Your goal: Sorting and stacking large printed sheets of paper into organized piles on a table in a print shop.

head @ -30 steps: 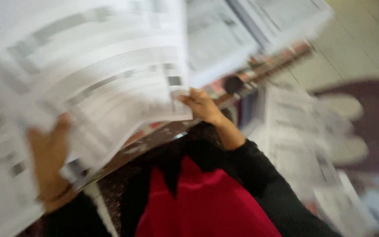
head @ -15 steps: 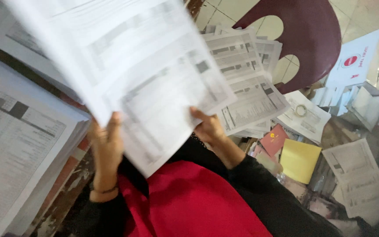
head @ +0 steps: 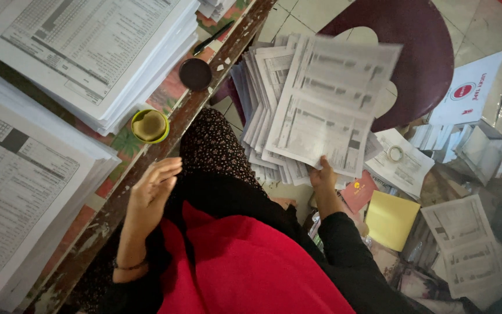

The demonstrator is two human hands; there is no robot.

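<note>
Fingers of the right hand [head: 324, 176] pinch a printed sheet [head: 332, 104] at its lower edge, above the fanned paper stack [head: 262, 110] on the maroon stool [head: 419, 52]. At nine o'clock, the left hand [head: 149, 195] hangs open, empty, beside the table edge [head: 164, 145]; a green cup [head: 150, 125] sits at its twelve o'clock.

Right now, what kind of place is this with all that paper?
Probably a small office or print workroom. Tall stacks of printed forms sit on a worn table, more sheets lie fanned on a stool, and the right hand holds one blurred printed sheet.
</note>
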